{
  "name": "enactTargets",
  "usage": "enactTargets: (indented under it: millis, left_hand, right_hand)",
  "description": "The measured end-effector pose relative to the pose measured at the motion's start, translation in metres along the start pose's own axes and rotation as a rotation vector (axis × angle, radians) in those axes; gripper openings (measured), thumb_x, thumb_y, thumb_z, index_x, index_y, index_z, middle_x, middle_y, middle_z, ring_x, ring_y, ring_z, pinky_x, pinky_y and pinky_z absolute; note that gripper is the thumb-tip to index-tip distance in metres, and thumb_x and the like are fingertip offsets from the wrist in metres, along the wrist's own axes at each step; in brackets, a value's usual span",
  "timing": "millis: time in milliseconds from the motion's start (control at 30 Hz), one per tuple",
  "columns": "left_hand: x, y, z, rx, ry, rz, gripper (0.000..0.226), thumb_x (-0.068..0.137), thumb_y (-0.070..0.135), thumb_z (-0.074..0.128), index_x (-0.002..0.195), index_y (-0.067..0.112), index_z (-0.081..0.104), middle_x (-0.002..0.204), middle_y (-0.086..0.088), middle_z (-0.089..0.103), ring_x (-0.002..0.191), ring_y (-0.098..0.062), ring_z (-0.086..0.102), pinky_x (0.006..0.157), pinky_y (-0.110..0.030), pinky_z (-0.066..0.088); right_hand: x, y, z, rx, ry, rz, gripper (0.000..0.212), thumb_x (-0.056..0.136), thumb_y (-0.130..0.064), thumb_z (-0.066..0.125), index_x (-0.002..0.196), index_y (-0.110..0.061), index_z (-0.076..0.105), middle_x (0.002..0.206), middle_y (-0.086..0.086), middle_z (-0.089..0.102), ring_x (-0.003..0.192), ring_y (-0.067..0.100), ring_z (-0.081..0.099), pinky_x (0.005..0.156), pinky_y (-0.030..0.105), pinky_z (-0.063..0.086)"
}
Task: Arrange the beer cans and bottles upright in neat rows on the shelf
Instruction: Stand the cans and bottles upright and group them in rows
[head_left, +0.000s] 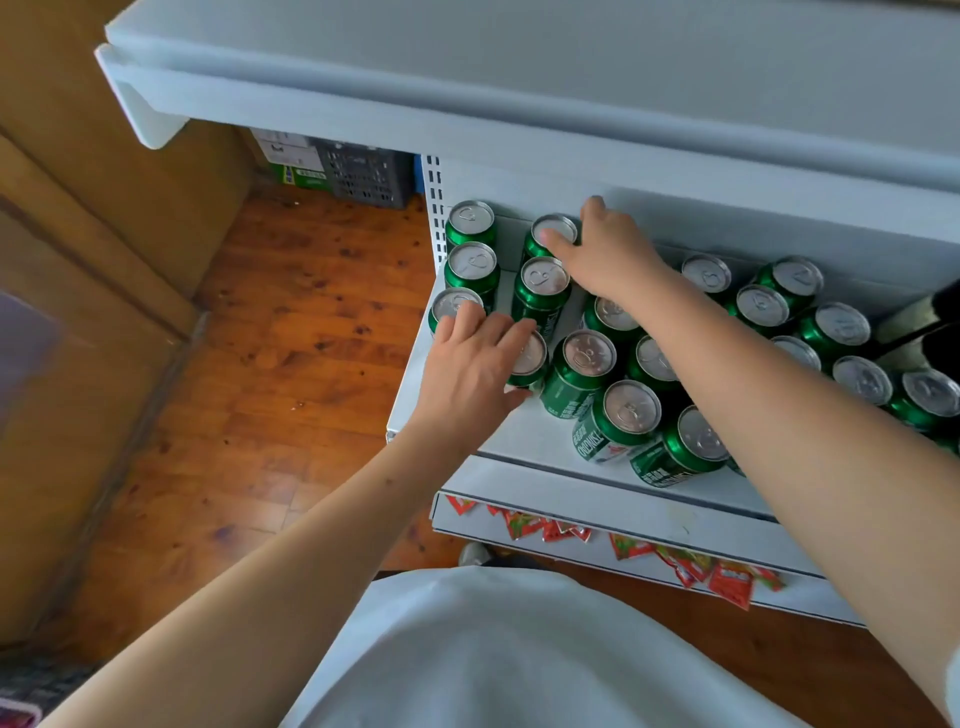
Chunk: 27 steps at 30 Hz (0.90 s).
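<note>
Cans (589, 358) are crowding mid-frame; my left hand (467, 374) and right hand (602, 254) are each gripping one, risking toppling neighbours.

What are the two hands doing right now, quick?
Left hand: grips a green can near the shelf's front left corner.
Right hand: grips the back can of the second row.

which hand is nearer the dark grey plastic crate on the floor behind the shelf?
Right. The right hand grips a green can at the shelf's back, just right of the dark grey plastic crate. The left hand is further forward, on front cans.
</note>
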<state>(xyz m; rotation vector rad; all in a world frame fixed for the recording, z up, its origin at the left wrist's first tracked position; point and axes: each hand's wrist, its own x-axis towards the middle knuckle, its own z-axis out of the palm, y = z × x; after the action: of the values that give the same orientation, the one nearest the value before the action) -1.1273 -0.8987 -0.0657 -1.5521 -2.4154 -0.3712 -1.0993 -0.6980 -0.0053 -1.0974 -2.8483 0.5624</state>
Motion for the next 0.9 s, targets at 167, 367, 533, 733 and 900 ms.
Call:
enactTargets:
  millis: [167,367,533,733,900]
  left_hand:
    - [0.013,-0.002,0.006,0.019,0.054,-0.040,0.087,0.063,0.051,0.085,0.138,0.024,0.051,0.132,-0.004,0.054,0.119,-0.031,0.042,0.096,-0.040,0.027]
    - [0.010,-0.023,0.011,-0.403,-0.132,-0.465,0.143,0.057,0.064,0.083,0.156,0.019,-0.009,0.162,-0.018,0.004,0.149,-0.037,0.006,0.116,-0.055,0.022]
    - [0.014,-0.029,0.018,-0.647,-0.195,-0.484,0.142,0.057,0.056,0.087,0.155,0.024,-0.010,0.160,-0.005,0.010,0.146,-0.025,0.025,0.109,-0.043,0.039]
    - [0.012,-0.038,0.005,-0.888,-0.252,-0.530,0.126,0.068,0.067,0.073,0.155,0.028,-0.009,0.163,-0.001,0.009,0.148,-0.018,0.019,0.113,-0.037,0.028]
    - [0.053,-0.067,0.007,-1.219,-0.121,-0.970,0.074,0.093,0.073,0.025,0.155,0.037,0.009,0.163,0.006,0.018,0.148,-0.021,0.023,0.118,-0.048,0.022]
  right_hand:
    - [0.010,-0.028,0.013,0.072,-0.107,0.151,0.063,0.100,-0.049,0.042,0.127,0.007,0.050,0.127,0.023,0.057,0.116,0.034,0.055,0.087,0.033,0.042]
    - [0.022,-0.038,0.032,0.318,-0.204,0.467,0.078,0.102,-0.043,0.039,0.152,-0.003,-0.005,0.148,0.022,0.034,0.128,0.038,0.044,0.092,0.040,0.042]
    - [0.025,-0.038,0.033,0.342,-0.203,0.425,0.077,0.101,-0.043,0.040,0.152,-0.006,-0.004,0.145,0.020,0.041,0.119,0.032,0.052,0.077,0.031,0.039]
    - [0.023,-0.034,0.033,0.360,-0.222,0.314,0.072,0.103,-0.045,0.032,0.154,-0.008,-0.002,0.148,0.021,0.039,0.123,0.032,0.051,0.081,0.029,0.037]
    - [0.022,-0.032,0.036,0.547,-0.254,0.446,0.068,0.104,-0.047,0.027,0.154,-0.009,0.004,0.155,0.016,0.029,0.137,0.033,0.035,0.105,0.041,0.035]
